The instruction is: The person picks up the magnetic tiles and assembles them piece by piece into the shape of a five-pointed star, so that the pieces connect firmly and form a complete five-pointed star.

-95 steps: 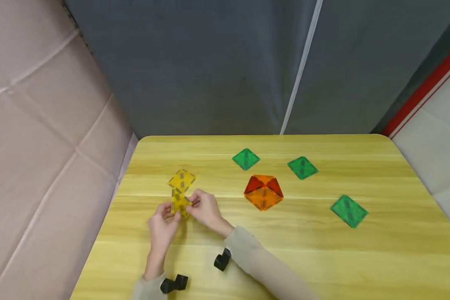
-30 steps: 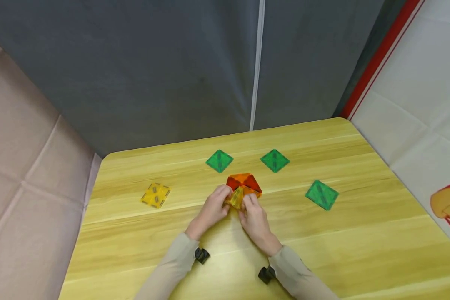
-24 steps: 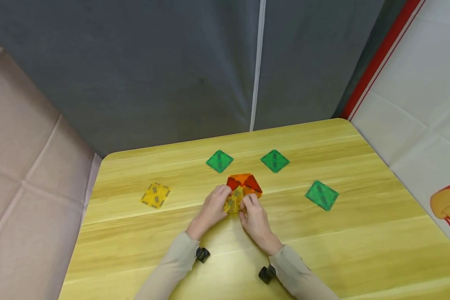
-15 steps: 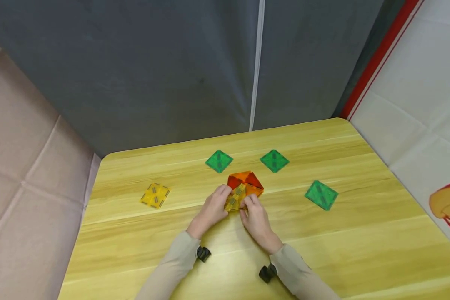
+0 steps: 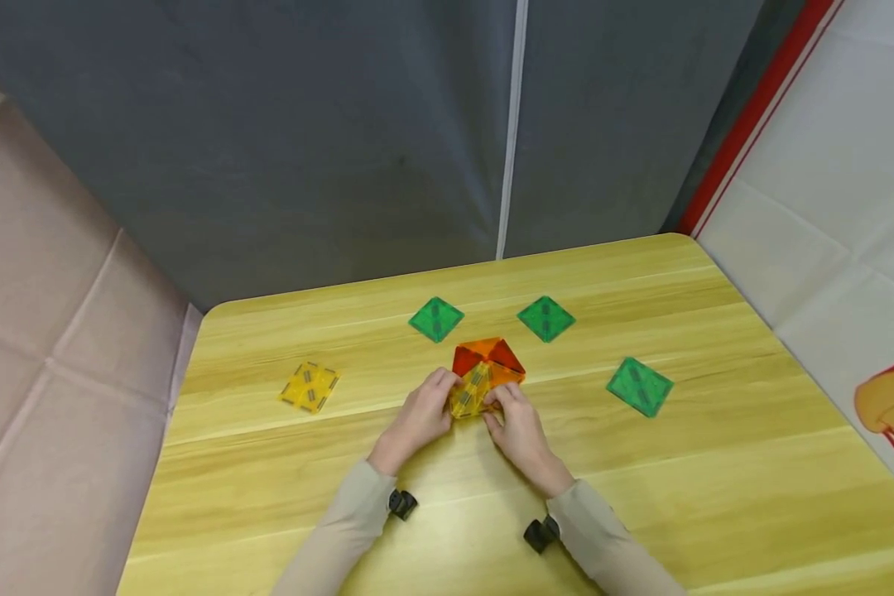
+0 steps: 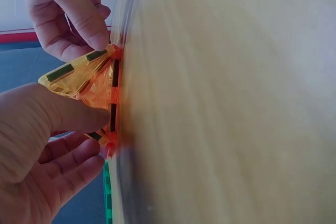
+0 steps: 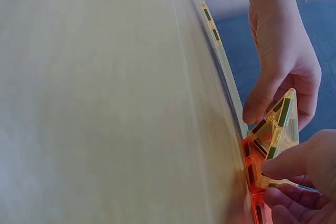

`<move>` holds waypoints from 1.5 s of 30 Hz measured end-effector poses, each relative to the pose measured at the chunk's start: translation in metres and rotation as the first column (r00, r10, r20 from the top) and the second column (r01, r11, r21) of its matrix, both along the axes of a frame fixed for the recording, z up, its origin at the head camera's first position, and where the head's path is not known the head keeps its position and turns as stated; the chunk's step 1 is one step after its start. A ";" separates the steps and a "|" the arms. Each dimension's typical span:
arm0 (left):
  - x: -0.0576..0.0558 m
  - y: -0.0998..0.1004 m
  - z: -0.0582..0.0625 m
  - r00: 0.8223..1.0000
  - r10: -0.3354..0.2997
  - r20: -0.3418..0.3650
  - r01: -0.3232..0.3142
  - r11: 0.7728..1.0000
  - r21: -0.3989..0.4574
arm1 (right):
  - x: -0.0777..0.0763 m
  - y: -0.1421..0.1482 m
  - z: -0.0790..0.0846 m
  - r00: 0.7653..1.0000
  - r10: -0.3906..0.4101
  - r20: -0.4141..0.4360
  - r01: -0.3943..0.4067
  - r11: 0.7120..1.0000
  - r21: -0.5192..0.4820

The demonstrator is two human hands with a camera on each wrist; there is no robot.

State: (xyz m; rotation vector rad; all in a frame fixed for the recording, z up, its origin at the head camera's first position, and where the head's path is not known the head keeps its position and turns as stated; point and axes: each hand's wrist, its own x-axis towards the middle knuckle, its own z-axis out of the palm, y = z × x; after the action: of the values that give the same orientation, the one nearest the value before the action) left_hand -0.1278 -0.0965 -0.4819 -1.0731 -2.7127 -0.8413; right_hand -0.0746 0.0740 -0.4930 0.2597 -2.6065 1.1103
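Observation:
Near the table's middle lies a pentagon of red and orange magnetic tiles (image 5: 505,356). Yellow magnetic tiles (image 5: 468,399), joined at an angle, stand tilted over its near left side. My left hand (image 5: 417,416) pinches their left side, with the thumb low by the orange edge in the left wrist view. From the right, my right hand (image 5: 521,434) pinches the other side between thumb and fingers. In the right wrist view the yellow tiles (image 7: 286,124) rise to a point above the orange tile edge (image 7: 253,166), their lower edge right at it. Fingers hide part of the seam.
A flat pair of yellow tiles (image 5: 309,387) lies to the left. Green tile pairs lie behind (image 5: 435,319), behind right (image 5: 546,319) and to the right (image 5: 640,386). A dark curtain (image 5: 343,165) hangs past the table's far edge.
Both hands have brought the yellow tiles from the left to the red and orange pentagon. Lately the pentagon has shifted slightly away and right, and the right hand's grip has moved a little.

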 end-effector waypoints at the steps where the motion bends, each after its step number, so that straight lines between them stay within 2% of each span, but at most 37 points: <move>1: 0.000 -0.001 0.000 1.000 -0.001 0.004 0.001 1.000 0.008 | 0.000 0.000 0.000 1.000 0.003 0.002 -0.003 1.000 0.000; 7: 0.000 -0.012 0.000 0.996 0.010 0.094 -0.011 1.000 0.015 | -0.001 0.000 0.003 1.000 0.029 0.001 -0.029 0.999 -0.020; 11: -0.001 -0.027 0.002 0.985 0.059 0.162 -0.065 0.997 0.031 | -0.002 0.000 0.008 0.999 0.044 -0.033 -0.045 0.998 -0.044; 15: 0.000 -0.049 0.001 0.973 0.126 0.195 -0.141 0.988 0.067 | -0.007 -0.004 0.017 0.995 0.053 -0.085 -0.057 0.997 -0.053; 20: 0.003 -0.078 0.001 0.950 0.231 0.209 -0.258 0.960 0.110 | -0.017 -0.019 0.032 0.988 0.106 -0.113 -0.118 0.988 -0.103; 24: 0.009 -0.102 0.001 0.934 0.302 0.189 -0.329 0.935 0.133 | -0.024 -0.035 0.041 0.979 0.167 -0.120 -0.182 0.976 -0.122; 28: 0.014 -0.127 0.001 0.908 0.381 0.177 -0.406 0.903 0.142 | -0.032 -0.053 0.046 0.968 0.225 -0.110 -0.237 0.966 -0.108; 31: 0.016 -0.146 0.002 0.867 0.467 0.172 -0.492 0.858 0.151 | -0.039 -0.067 0.048 0.962 0.264 -0.067 -0.270 0.958 -0.095; 33: 0.016 -0.158 0.002 0.823 0.541 0.171 -0.565 0.809 0.161 | -0.043 -0.078 0.048 0.957 0.291 -0.021 -0.291 0.953 -0.087; 34: 0.016 -0.163 0.003 0.794 0.581 0.178 -0.606 0.778 0.165 | -0.046 -0.083 0.048 0.952 0.305 0.003 -0.304 0.949 -0.081; 37: 0.014 -0.176 0.006 0.692 0.688 0.218 -0.721 0.672 0.169 | -0.054 -0.101 0.048 0.933 0.349 0.084 -0.345 0.937 -0.061; 40: 0.012 -0.185 0.011 0.614 0.737 0.283 -0.787 0.597 0.152 | -0.062 -0.119 0.046 0.910 0.381 0.164 -0.379 0.924 -0.043; 42: 0.009 -0.189 0.012 0.584 0.746 0.322 -0.807 0.576 0.131 | -0.069 -0.132 0.043 0.896 0.386 0.218 -0.389 0.921 -0.032; 45: 0.003 -0.192 0.011 0.562 0.738 0.374 -0.816 0.568 0.106 | -0.080 -0.150 0.035 0.888 0.379 0.261 -0.390 0.921 -0.012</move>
State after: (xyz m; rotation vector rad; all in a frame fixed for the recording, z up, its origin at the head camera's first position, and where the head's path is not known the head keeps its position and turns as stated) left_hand -0.1248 -0.2885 -0.4707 0.4051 -2.7012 -1.1609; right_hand -0.1548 -0.0761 -0.4578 0.7152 -2.8925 1.2919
